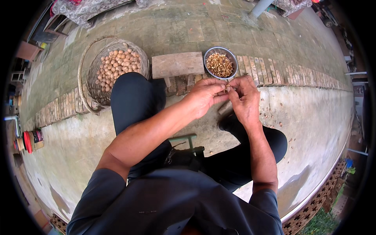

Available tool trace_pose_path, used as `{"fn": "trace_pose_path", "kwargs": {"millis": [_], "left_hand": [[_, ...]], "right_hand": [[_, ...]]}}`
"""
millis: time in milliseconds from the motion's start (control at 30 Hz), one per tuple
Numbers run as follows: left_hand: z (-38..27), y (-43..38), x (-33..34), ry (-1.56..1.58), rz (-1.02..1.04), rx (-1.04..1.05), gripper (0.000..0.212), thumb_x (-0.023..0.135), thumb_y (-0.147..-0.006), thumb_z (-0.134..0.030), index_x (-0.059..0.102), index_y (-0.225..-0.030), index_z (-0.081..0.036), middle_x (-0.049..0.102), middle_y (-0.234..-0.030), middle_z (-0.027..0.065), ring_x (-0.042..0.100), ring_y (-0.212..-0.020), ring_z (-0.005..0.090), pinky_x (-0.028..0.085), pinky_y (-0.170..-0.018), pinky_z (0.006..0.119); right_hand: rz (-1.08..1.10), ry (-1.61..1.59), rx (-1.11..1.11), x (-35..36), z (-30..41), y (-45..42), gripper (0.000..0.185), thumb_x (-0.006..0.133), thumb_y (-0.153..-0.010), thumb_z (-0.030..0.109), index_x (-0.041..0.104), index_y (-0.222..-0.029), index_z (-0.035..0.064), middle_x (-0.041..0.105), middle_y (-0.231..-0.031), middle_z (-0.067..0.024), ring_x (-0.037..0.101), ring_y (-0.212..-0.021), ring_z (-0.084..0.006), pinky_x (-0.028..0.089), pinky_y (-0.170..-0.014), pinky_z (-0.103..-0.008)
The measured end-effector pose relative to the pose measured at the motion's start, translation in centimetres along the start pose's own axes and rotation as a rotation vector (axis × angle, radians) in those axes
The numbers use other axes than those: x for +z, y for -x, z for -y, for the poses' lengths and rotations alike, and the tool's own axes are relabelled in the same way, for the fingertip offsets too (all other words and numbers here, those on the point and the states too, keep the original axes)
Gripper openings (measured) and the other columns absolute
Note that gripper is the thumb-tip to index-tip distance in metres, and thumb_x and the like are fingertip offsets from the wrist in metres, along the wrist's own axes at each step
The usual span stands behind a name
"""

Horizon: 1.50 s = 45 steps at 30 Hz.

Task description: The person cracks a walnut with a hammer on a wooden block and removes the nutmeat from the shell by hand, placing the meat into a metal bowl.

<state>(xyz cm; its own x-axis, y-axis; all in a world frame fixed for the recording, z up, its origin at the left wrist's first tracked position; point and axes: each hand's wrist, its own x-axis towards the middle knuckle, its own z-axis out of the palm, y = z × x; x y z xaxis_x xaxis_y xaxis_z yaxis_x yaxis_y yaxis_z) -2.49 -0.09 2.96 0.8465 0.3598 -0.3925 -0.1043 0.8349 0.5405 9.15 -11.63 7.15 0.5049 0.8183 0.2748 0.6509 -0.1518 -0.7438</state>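
My left hand (205,95) and my right hand (245,97) meet in front of me, fingertips pinched together around a small piece of walnut (227,86). Fingers cover most of that piece. Just beyond them is a round metal bowl (204,67), partly filled with broken walnut kernels (219,65). Whole walnuts in their shells (119,66) lie in a large wicker basket (93,69) with a hooped handle, beyond my left knee. Between basket and bowl stands a low wooden bench (177,64). Part of a wooden object (225,107) shows under my hands; its kind is unclear.
Shell bits (271,116) are scattered over the concrete floor (308,117) to my right. A row of bricks (279,72) edges the paving. Far left stands a container with a red lid (27,142). A green metal frame (188,138) shows between my legs.
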Motion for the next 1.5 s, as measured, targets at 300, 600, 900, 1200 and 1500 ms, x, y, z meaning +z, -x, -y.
{"fn": "trace_pose_path", "kwargs": {"millis": [300, 600, 900, 1200, 1500], "left_hand": [[-0.03, 0.06, -0.34, -0.014, 0.034, 0.000, 0.009, 0.058, -0.100, -0.001, 0.065, -0.104, 0.002, 0.067, -0.112, 0.0133, 0.067, -0.109, 0.0253, 0.056, -0.103, 0.043], [0.02, 0.02, -0.25, -0.011, 0.012, 0.003, 0.011, 0.057, -0.100, -0.002, 0.064, -0.107, 0.003, 0.066, -0.111, 0.0147, 0.067, -0.104, 0.0250, 0.059, -0.096, 0.041], [-0.33, 0.03, -0.18, -0.031, 0.072, -0.028, 0.014, 0.059, -0.100, -0.005, 0.065, -0.110, 0.003, 0.067, -0.113, 0.0143, 0.067, -0.107, 0.0244, 0.056, -0.102, 0.042], [-0.19, 0.14, 0.03, -0.077, 0.036, -0.024, 0.017, 0.059, -0.102, -0.007, 0.064, -0.113, 0.004, 0.067, -0.114, 0.0149, 0.067, -0.105, 0.0244, 0.059, -0.097, 0.039], [-0.06, 0.01, 0.09, -0.134, 0.002, -0.017, 0.018, 0.056, -0.103, -0.007, 0.064, -0.114, 0.005, 0.066, -0.115, 0.0156, 0.067, -0.105, 0.0253, 0.059, -0.096, 0.039]], "right_hand": [[0.018, -0.053, 0.004, -0.09, -0.43, -0.10, 0.015, 0.067, -0.086, -0.004, 0.068, -0.101, -0.0007, 0.064, -0.096, -0.0115, 0.062, -0.070, -0.0172, 0.050, -0.061, -0.0299], [0.046, -0.090, -0.029, -0.23, -0.23, -0.07, 0.019, 0.067, -0.086, -0.006, 0.070, -0.104, -0.0003, 0.065, -0.099, -0.0130, 0.067, -0.083, -0.0217, 0.055, -0.068, -0.0319], [0.034, -0.084, 0.038, -0.29, -0.33, -0.01, 0.018, 0.069, -0.085, -0.006, 0.069, -0.102, -0.0005, 0.064, -0.098, -0.0127, 0.067, -0.080, -0.0219, 0.055, -0.065, -0.0316], [0.034, -0.043, 0.015, -0.35, -0.21, 0.05, 0.018, 0.068, -0.083, -0.006, 0.069, -0.101, -0.0001, 0.064, -0.098, -0.0125, 0.066, -0.079, -0.0216, 0.054, -0.064, -0.0319], [0.018, -0.062, 0.007, 0.06, -0.48, 0.07, 0.018, 0.068, -0.083, -0.007, 0.068, -0.099, -0.0005, 0.063, -0.095, -0.0124, 0.066, -0.076, -0.0209, 0.054, -0.064, -0.0317]]}}
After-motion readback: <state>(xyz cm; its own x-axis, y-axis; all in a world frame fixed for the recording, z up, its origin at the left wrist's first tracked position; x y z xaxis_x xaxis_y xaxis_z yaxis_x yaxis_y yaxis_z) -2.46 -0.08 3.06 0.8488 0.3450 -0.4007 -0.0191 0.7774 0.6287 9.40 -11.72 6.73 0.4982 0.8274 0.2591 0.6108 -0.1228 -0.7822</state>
